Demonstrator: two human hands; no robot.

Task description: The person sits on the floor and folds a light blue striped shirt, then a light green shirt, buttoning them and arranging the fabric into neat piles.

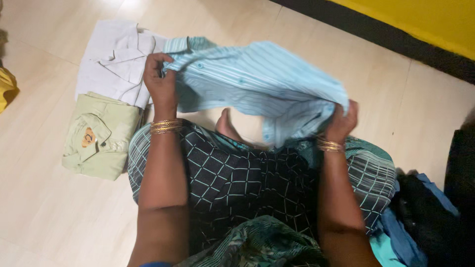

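Tiled floor underneath everything, pale and glossy; yellow wall with a dark skirting at 1 o'clock. Checked dark garment over the crossed legs at centre, a bare foot poking out just above it.

Striped blue shirt held up off the floor above the lap, stretched between both hands, sagging in the middle and hiding part of the foot and floor behind it. Left hand at 10 o'clock of the shirt, fingers curled tight round the collar end, gold bangles at the wrist; right hand at 4 o'clock of the shirt, closed in a fist on the bunched lower edge, bangles there too.

Folded white shirt flat on the floor at 9 o'clock of the left hand, just beside it, partly overlapped by the striped collar; folded green shirt at 7 o'clock of that hand, touching the white one's lower edge and lying against the knee. Heap of dark and blue clothes at 5 o'clock of the right hand, beside the right knee. Scrap of yellow cloth at the far 9 o'clock edge, well apart.
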